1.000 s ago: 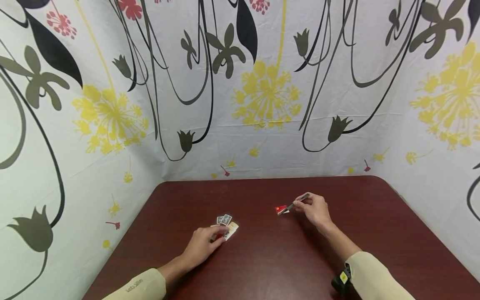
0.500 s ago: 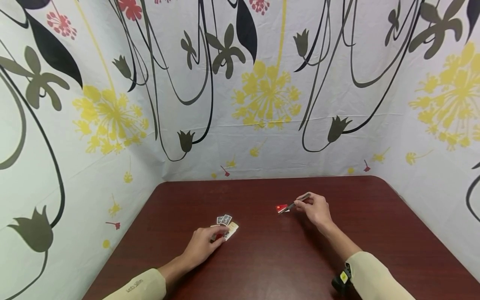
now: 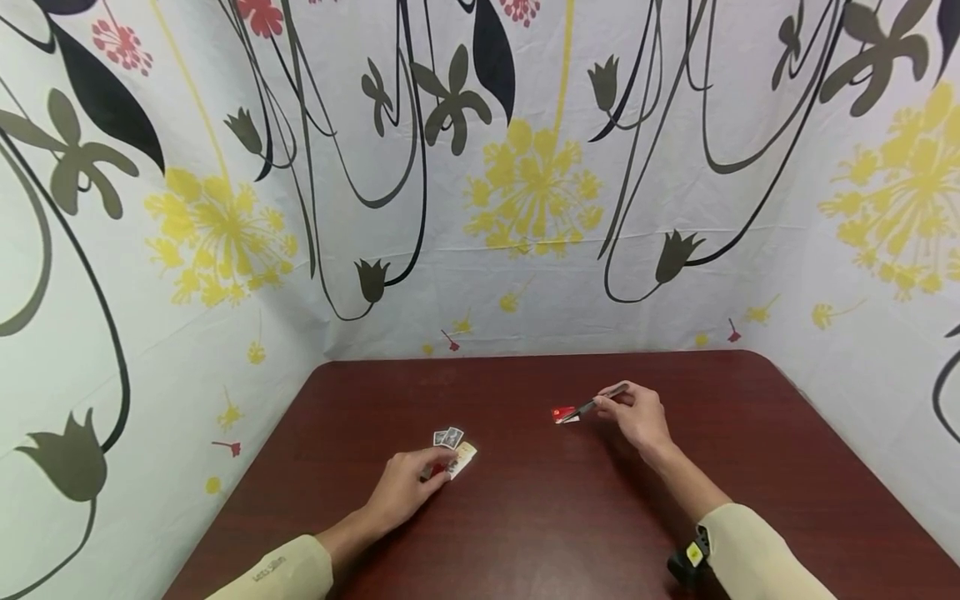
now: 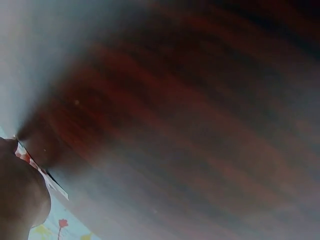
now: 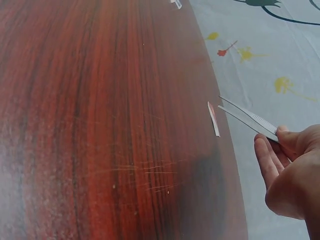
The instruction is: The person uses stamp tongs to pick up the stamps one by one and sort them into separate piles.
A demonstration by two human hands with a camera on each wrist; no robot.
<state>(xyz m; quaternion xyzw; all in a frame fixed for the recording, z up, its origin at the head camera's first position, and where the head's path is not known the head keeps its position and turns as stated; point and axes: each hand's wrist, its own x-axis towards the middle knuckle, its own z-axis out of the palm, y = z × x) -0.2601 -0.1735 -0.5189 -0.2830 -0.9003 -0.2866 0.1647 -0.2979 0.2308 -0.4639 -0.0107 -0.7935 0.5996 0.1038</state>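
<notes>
My right hand pinches a pair of metal tweezers between thumb and fingers. Their tips overlap a small red-and-white stamp-like paper in the head view. In the right wrist view the tweezers' tips stand apart from each other, close beside that paper. My left hand rests on a little group of similar papers, with thumb and index finger stretched across them. A yellowish paper shows beyond its fingertips, and two grey-white ones lie just behind. A red one is partly hidden under the hand.
All of this lies on a dark red-brown wooden table with rounded far corners. A white cloth printed with flowers hangs close along its back and sides. On the right wrist sits a black strapped device.
My right hand has shifted slightly back and to the right with the tweezers, lifting a little. The red-and-white paper moved very slightly away from me. My left hand stays put.
</notes>
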